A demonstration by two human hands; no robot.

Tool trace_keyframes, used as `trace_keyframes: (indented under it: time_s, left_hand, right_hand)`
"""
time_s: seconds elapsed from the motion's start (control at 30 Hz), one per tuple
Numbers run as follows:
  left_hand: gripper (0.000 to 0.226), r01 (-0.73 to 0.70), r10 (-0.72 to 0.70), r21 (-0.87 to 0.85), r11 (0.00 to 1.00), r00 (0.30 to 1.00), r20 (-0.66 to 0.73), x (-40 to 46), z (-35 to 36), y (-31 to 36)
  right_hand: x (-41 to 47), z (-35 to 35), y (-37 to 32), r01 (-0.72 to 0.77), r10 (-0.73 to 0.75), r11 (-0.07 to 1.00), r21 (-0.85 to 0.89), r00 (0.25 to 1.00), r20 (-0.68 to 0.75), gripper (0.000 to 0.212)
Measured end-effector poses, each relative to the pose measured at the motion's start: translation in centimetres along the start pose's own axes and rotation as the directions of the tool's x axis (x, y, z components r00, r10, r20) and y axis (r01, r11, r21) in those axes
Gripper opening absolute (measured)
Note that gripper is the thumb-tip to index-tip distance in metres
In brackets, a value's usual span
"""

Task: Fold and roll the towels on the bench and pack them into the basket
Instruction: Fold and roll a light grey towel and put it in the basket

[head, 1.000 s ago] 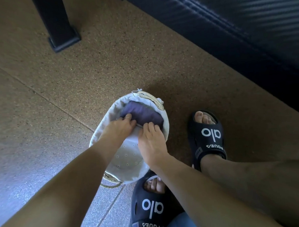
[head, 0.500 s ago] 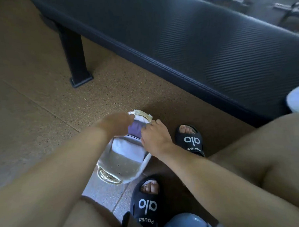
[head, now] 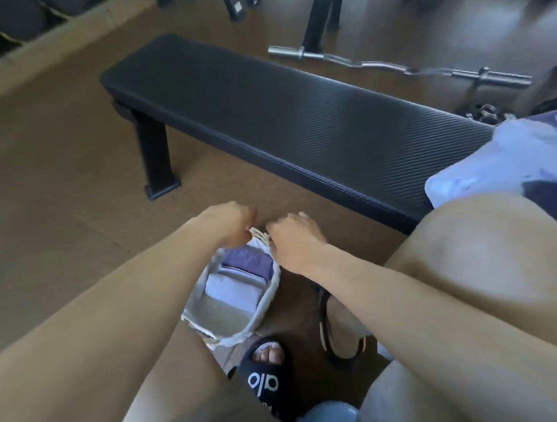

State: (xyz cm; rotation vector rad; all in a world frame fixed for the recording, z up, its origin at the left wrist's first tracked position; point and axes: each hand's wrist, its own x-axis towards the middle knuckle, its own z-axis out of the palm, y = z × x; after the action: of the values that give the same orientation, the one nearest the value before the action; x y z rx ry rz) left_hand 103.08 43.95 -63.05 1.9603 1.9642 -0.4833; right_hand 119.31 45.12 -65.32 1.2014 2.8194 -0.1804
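Both hands met at the far rim of the basket point(head: 268, 294), which stood on the floor point(head: 62, 188) between the person's legs. The left hand point(head: 229, 221) and the right hand point(head: 292, 239) had their fingers curled around the woven handle point(head: 259, 235) at that rim, one on each side of it, almost touching; the frame was blurred there, so how tightly each pinched could not be told. Just below the grip, inside the white liner, a purple towel point(head: 247, 262) lay against the far wall, and a white towel point(head: 231, 288) lay beside it, nearer the person. The near part of the basket's bottom was bare. Beyond the hands stood the black bench point(head: 298, 114), with a pile of pale towels point(head: 507, 156) on its end, well to the right of the grip. A black slide point(head: 265, 380) was below the basket, near its near rim. A barbell point(head: 392, 67) lay behind the bench.
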Motion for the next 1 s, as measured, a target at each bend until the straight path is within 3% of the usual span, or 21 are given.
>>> trace_keyframes:
  time_s: [0.1,0.17,0.23,0.33,0.43,0.53,0.63,0.7,0.77,0.87,0.93,1.0]
  left_hand:
    - [0.038,0.274,-0.257,-0.140,0.952,0.958,0.126,0.2,5.0,-1.6]
    - [0.049,0.467,-0.420,-0.320,0.825,0.884,0.206,0.6,9.0,-2.9]
    - [0.052,0.597,-0.511,-0.481,0.642,0.801,0.313,1.1,12.3,-3.7]
    - [0.033,0.671,-0.522,-0.680,0.295,0.709,0.474,1.6,16.7,-3.9]
    - [0.024,0.729,-0.502,-0.683,-0.038,0.577,0.644,2.2,19.9,-3.9]
    - [0.028,0.674,-0.415,-0.656,-0.339,0.519,0.747,3.0,22.0,-4.1]
    - [0.016,0.593,-0.335,-0.655,-0.469,0.566,0.753,4.1,23.1,-3.8]
    - [0.011,0.568,-0.316,-0.633,-0.526,0.560,0.766,4.9,23.5,-3.6]
    - [0.014,0.565,-0.347,-0.614,-0.552,0.514,0.785,5.9,23.6,-3.5]
    - [0.024,0.552,-0.418,-0.533,-0.641,0.331,0.846,7.1,23.3,-3.8]
    - [0.029,0.520,-0.420,-0.510,-0.685,0.290,0.860,7.4,23.0,-3.9]
    - [0.032,0.484,-0.405,-0.498,-0.719,0.291,0.867,7.6,23.4,-3.7]
  right_hand:
    - [-0.4,3.8,-2.0,0.052,-0.058,0.995,0.080,0.996,0.075,0.025]
    - [0.0,6.6,-3.3,0.085,-0.099,0.989,0.125,0.989,0.108,0.026]
    - [0.7,9.5,-4.5,0.114,-0.133,0.984,0.134,0.981,0.143,0.026]
    - [2.1,13.8,-6.4,0.163,-0.186,0.979,0.123,0.960,0.211,0.027]
    - [3.2,17.6,-8.2,0.169,-0.200,0.977,0.129,0.937,0.286,0.019]
    - [3.8,21.6,-9.2,0.117,-0.133,0.990,0.073,0.952,0.274,0.020]
    - [4.6,23.3,-9.8,0.082,-0.086,0.996,0.026,0.969,0.233,0.026]
    - [5.3,24.0,-9.8,0.035,-0.033,0.999,-0.007,0.975,0.218,0.023]
    - [5.8,24.5,-9.6,0.006,-0.006,1.000,0.000,0.976,0.216,0.025]
    - [6.2,24.1,-8.9,-0.017,0.014,1.000,0.011,0.971,0.238,0.029]
    - [6.4,23.6,-8.1,-0.015,-0.004,0.997,0.077,0.972,0.235,0.037]
    - [6.4,23.1,-7.2,0.013,-0.051,0.986,0.165,0.972,0.231,0.041]
